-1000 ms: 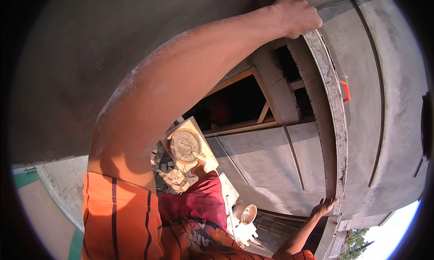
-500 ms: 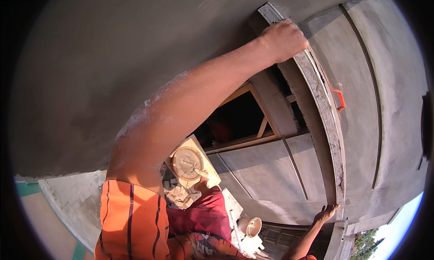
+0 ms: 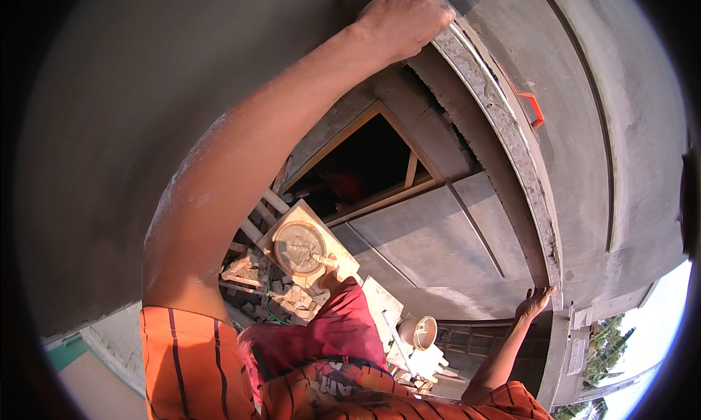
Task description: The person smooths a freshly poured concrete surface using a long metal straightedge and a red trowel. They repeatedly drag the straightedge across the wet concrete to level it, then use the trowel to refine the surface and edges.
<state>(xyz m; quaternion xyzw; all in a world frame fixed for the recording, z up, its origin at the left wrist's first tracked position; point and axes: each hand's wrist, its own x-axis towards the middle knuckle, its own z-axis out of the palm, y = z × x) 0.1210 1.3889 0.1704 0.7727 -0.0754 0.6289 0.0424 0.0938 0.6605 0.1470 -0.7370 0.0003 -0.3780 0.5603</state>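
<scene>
A long, pale straightedge (image 3: 485, 81), smeared with mortar, lies along the edge of a grey plastered wall and curves across the right half. Near its upper end my left hand (image 3: 409, 20) is closed around it, knuckles outward. My right hand (image 3: 537, 302) is by the lower end, palm turned up and fingers stretched out toward the bar; whether the fingertips touch it I cannot tell. An orange-red clamp-like piece (image 3: 534, 108) sticks out beside the bar's middle.
Below, a round tub of mortar (image 3: 299, 248) sits on a board (image 3: 290, 217), my foot (image 3: 330, 272) beside it. Rubble (image 3: 292, 299) and poles surround the board. A bucket (image 3: 418, 334) stands lower right. A wood-framed opening (image 3: 394, 199) is in the far wall.
Both hands and the straightedge appear higher in the view, the left hand also further left. The orange-red piece has shifted up and left, and more of the ground shows below.
</scene>
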